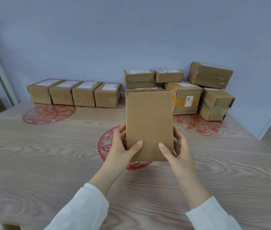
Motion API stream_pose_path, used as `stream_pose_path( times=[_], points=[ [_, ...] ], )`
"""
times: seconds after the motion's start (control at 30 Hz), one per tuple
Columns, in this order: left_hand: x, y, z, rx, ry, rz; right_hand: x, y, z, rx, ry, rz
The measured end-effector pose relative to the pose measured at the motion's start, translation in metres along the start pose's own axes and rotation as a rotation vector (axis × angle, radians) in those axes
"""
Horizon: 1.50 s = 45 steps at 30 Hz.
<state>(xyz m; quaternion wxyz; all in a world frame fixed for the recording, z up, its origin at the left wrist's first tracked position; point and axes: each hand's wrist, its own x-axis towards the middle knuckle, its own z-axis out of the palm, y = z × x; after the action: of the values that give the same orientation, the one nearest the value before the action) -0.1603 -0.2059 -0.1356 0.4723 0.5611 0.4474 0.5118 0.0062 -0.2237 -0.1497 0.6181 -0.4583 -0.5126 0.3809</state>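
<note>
Reaching out of white sleeves (85, 208), the left hand (121, 146) and the right hand (176, 150) grip a plain cardboard box (149, 123) by its lower half; each thumb presses on the near face while the fingers curl round the side edges to the back; the box stands upright with its broad face to the camera, over the middle of the wood-grain table (48, 163); whether its lower edge touches the table cannot be told; a red paper-cut (105, 143) shows on the table behind and under it; farther back, a row of four boxes (75, 93) with white labels sits to the left; a pile of boxes (186, 97) sits to the right, stacked unevenly; both groups stand against the pale blue wall (131, 39).
</note>
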Motion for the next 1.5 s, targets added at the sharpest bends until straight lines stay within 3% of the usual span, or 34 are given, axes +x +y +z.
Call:
stream_pose_path(
  times=[0.4,0.6,0.87,1.5],
  points=[
    [-0.001,-0.003,0.007,0.068,-0.001,0.032,0.002,-0.001,0.001,0.026,0.090,-0.026],
    [0.000,0.002,0.007,0.006,0.079,0.062,0.001,-0.001,0.003,-0.047,0.114,-0.067],
    [-0.001,0.005,0.007,0.063,0.041,0.084,0.003,0.000,0.002,-0.152,0.120,-0.064],
    [0.001,0.015,0.011,0.037,0.046,0.111,-0.001,-0.009,0.010,-0.064,0.117,-0.058]
  ],
)
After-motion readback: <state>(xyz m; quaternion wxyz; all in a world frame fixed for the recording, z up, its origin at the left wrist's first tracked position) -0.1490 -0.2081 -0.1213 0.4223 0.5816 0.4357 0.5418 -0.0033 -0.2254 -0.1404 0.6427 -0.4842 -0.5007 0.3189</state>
